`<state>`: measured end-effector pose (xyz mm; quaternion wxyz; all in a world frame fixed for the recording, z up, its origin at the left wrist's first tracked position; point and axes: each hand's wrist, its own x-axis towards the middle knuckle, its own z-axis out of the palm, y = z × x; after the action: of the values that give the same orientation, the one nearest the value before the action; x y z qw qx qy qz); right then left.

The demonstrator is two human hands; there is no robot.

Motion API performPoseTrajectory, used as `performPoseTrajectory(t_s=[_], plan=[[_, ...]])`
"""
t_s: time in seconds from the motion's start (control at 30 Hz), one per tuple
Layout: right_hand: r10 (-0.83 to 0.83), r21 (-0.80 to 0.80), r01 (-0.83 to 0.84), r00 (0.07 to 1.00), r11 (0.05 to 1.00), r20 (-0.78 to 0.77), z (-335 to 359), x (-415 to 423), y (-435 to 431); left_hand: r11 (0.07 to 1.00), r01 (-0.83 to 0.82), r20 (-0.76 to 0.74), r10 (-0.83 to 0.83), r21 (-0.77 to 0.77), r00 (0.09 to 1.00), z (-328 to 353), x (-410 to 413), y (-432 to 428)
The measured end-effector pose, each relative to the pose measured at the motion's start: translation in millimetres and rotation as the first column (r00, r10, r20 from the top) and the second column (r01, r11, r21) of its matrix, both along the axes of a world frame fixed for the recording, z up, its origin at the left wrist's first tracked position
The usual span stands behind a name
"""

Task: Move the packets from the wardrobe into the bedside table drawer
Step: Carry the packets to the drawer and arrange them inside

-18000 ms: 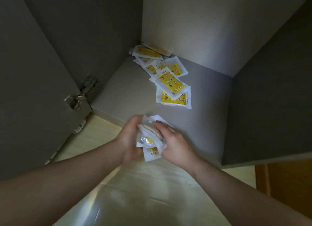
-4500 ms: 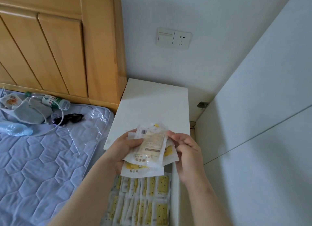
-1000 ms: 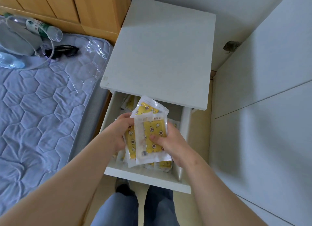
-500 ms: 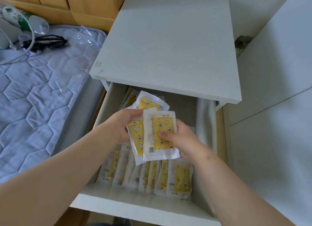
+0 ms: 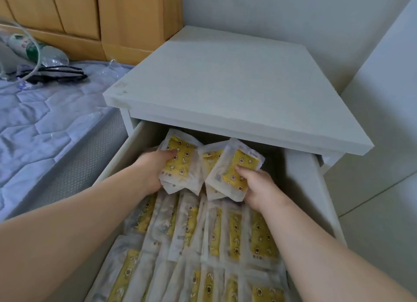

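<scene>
The white bedside table's drawer (image 5: pixel 304 188) stands pulled out, with rows of white-and-yellow packets (image 5: pixel 234 236) standing on edge in it. Both hands are inside the drawer near its back. My left hand (image 5: pixel 151 168) grips a small bundle of packets (image 5: pixel 180 161), thumb on the front one. My right hand (image 5: pixel 257 186) grips another bundle of packets (image 5: pixel 234 168), tilted to the right. The two bundles sit just above the stored rows, below the table top. The wardrobe shelf is out of view.
The bedside table top (image 5: pixel 225 84) overhangs the drawer's back. A bed with a blue quilted mattress (image 5: pixel 40 125) lies to the left, with a plastic bottle (image 5: pixel 29 48) and black sunglasses (image 5: pixel 58 74) on it. A white wardrobe door (image 5: pixel 383 121) stands on the right.
The single stack held between both hands has been split into two bundles, one per hand. Both hands have gone lower and deeper into the drawer, and the camera has moved closer.
</scene>
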<state>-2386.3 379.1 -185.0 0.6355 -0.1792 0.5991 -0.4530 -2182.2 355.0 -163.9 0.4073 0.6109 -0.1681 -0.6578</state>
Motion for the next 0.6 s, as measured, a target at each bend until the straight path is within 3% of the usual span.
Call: performPoseTrajectory(t_s=[0.13, 0.23, 0.37, 0.47, 0.6], plan=[[-0.168, -0.043, 0.165, 0.984, 0.985, -0.065, -11.7, 7.0, -19.5, 0.994, 0.017, 0.086, -0.007, -0.112, 0.996, 0.7, 4.2, -6.1], [-0.11, -0.066, 0.096, 0.958, 0.993, -0.264, -15.4, 12.5, -25.5, 0.991, 0.05, 0.145, -0.033, -0.12, 0.989, 2.2, 6.8, -4.5], [0.049, -0.015, -0.072, 0.796, 0.997, -0.603, -22.4, 13.3, -28.1, 0.991, 0.079, 0.157, -0.062, -0.104, 0.986, 2.8, 2.9, -7.5], [0.135, 0.042, -0.142, 0.752, 0.989, -0.645, -25.3, 16.0, -27.8, 0.99, 0.093, 0.161, -0.076, -0.107, 0.984, 2.6, 3.1, -13.0], [0.179, 0.113, -0.139, 0.775, 0.984, -0.606, -27.7, 18.8, -26.7, 0.99, 0.104, 0.167, -0.088, -0.092, 0.982, 4.1, 4.6, -12.3]])
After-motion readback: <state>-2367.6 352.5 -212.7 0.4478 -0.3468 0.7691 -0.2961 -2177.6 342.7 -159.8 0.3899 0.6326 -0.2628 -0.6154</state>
